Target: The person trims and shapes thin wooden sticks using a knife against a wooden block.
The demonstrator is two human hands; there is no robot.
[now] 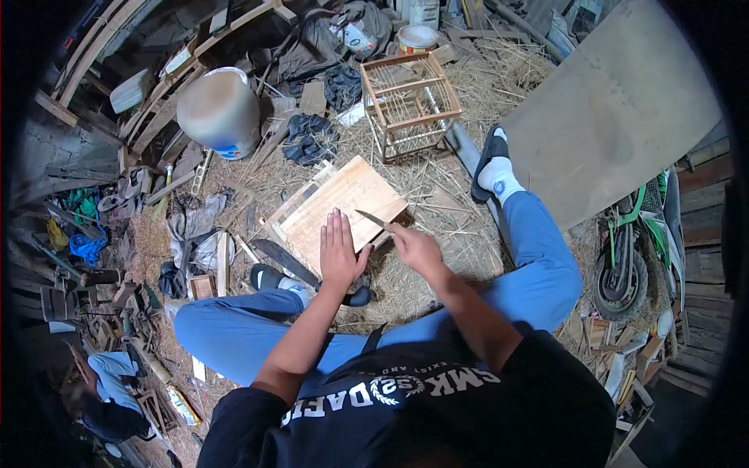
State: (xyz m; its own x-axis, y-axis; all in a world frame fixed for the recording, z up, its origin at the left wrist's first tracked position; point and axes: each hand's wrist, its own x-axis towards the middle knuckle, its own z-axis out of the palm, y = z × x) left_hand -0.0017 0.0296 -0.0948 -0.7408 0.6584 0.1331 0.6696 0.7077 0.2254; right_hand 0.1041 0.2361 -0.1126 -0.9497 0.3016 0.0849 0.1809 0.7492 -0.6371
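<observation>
On a light wooden board (343, 204) between the person's legs, my left hand (339, 251) lies flat, its fingers stretched and touching the wood near the front edge. My right hand (416, 248) is wrapped round the handle of a knife (370, 218), whose narrow blade points left over the board's right part. Whether the blade touches the wood, I cannot tell. Below and left of the board lies a large dark blade (285, 257) with a black handle (357, 296), close to my left hand.
A small wooden frame (412, 97) stands beyond the board, with a white bucket (220, 113) to its left. At the right are a large flat sheet (608, 117) and a green motorcycle (628, 242). Another person (113, 390) sits at the lower left. Straw and scraps cover the ground.
</observation>
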